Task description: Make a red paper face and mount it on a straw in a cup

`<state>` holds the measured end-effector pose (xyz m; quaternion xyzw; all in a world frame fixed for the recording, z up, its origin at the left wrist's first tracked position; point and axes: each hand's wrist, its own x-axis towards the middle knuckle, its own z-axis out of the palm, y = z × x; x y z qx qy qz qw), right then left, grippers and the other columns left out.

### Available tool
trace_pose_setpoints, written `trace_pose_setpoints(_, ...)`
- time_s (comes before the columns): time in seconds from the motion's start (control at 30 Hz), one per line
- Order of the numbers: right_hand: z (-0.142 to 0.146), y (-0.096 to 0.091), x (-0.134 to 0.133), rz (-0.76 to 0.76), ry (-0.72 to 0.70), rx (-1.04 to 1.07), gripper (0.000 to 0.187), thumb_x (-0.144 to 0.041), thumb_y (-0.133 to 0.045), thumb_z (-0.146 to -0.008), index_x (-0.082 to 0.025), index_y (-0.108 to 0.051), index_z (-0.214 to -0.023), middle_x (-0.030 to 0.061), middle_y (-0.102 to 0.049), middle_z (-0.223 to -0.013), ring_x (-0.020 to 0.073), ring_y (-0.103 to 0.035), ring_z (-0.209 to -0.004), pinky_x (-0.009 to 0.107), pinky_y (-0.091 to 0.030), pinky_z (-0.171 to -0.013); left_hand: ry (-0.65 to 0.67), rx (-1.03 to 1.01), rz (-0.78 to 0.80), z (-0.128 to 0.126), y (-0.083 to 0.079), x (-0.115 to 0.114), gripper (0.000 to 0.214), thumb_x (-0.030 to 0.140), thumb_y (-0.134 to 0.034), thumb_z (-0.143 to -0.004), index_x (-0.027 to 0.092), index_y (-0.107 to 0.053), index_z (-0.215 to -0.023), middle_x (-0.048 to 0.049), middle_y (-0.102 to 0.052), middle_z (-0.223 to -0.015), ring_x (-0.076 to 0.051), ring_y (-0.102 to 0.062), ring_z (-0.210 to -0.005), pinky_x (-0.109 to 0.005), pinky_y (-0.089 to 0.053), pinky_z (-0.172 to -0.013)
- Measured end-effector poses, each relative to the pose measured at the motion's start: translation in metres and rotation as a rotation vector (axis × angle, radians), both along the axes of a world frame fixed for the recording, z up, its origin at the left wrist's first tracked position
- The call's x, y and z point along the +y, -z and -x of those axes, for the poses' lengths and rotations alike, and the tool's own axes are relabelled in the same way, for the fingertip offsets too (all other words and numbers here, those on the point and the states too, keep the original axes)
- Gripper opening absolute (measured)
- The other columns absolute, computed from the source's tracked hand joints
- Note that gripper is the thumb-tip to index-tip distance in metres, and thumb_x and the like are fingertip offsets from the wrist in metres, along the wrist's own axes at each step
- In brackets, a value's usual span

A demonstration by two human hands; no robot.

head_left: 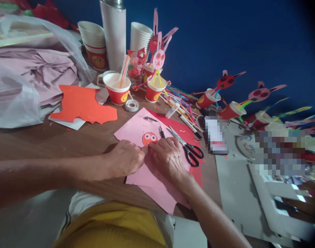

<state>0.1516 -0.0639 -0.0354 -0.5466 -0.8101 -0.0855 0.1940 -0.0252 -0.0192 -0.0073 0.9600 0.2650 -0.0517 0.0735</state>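
Where my two thumbs and forefingers meet, over the middle of the pink paper (pixel 135 131), both hands are curled narrow. My left hand (pixel 125 158) is bunched almost into a fist and my right hand (pixel 168 156) is arched, with its fingertips (pixel 151 146) pressed down on the sheet. I cannot tell whether anything small is pinched between them. At twelve o'clock, just beyond the tips, the round orange face (pixel 149 138) lies on the pink paper, and a dark pen (pixel 161 132) lies just past it at one o'clock. The black-handled scissors (pixel 188 148) rest shut at three o'clock, beside my right knuckles, on the red sheet (pixel 184 130) that shows from under the pink one. Farther out at twelve sit a tape roll (pixel 132 105) and a red paper cup (pixel 117 89) with a straw in it. A cup with a paper rabbit (pixel 155 89) stands at one o'clock, with a scatter of straws (pixel 181 100) beyond it. A cut orange sheet (pixel 82 103) lies at ten o'clock, and a plastic bag of cloth (pixel 30 72) lies farther out beyond it.
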Motion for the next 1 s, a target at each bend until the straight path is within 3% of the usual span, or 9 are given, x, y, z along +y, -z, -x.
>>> trace_pose_setpoints(0.3,-0.0067,-0.0018,0.0024,0.050,0.004,0.217,0.020,-0.013,-0.053,-0.085,-0.020,-0.071,-0.092,0.0015,-0.067,-0.074,0.0171,-0.057,-0.074,0.033,-0.037,-0.081,0.025,-0.046,-0.054,0.0013,0.0046,0.0000,0.030,0.009,-0.050,-0.084,0.006,-0.063,-0.112,-0.0076,-0.071,-0.070,-0.026,-0.070,-0.061,-0.035,-0.051,-0.053)
trace_pose_setpoints(0.6,-0.0042,-0.0054,-0.0006,0.050,-0.008,0.079,0.021,-0.019,-0.052,-0.089,-0.024,-0.072,-0.093,0.0022,-0.063,-0.073,0.0184,-0.053,-0.073,0.035,-0.035,-0.081,0.052,-0.070,-0.076,0.0006,0.0060,0.0017,0.027,0.007,-0.052,-0.080,0.006,-0.065,-0.104,-0.0071,-0.069,-0.063,-0.024,-0.068,-0.056,-0.032,-0.049,-0.049)
trace_pose_setpoints(0.8,0.0000,-0.0026,0.0000,0.049,-0.019,-0.050,0.023,-0.011,-0.052,-0.084,-0.022,-0.070,-0.093,0.0037,-0.064,-0.078,0.0204,-0.052,-0.076,0.037,-0.033,-0.084,0.050,-0.004,-0.022,-0.0016,0.0022,0.0023,0.028,0.010,-0.054,-0.082,0.005,-0.064,-0.107,-0.0103,-0.072,-0.069,-0.026,-0.071,-0.062,-0.036,-0.054,-0.055)
trace_pose_setpoints(1.0,-0.0009,0.0023,0.0030,0.067,-0.020,0.101,0.022,-0.011,-0.051,-0.083,-0.021,-0.071,-0.087,0.0025,-0.063,-0.073,0.0178,-0.055,-0.074,0.034,-0.037,-0.080,0.018,-0.030,-0.057,-0.0011,0.0047,0.0013,0.024,0.010,-0.052,-0.082,0.008,-0.065,-0.102,-0.0093,-0.072,-0.066,-0.026,-0.070,-0.060,-0.035,-0.053,-0.054)
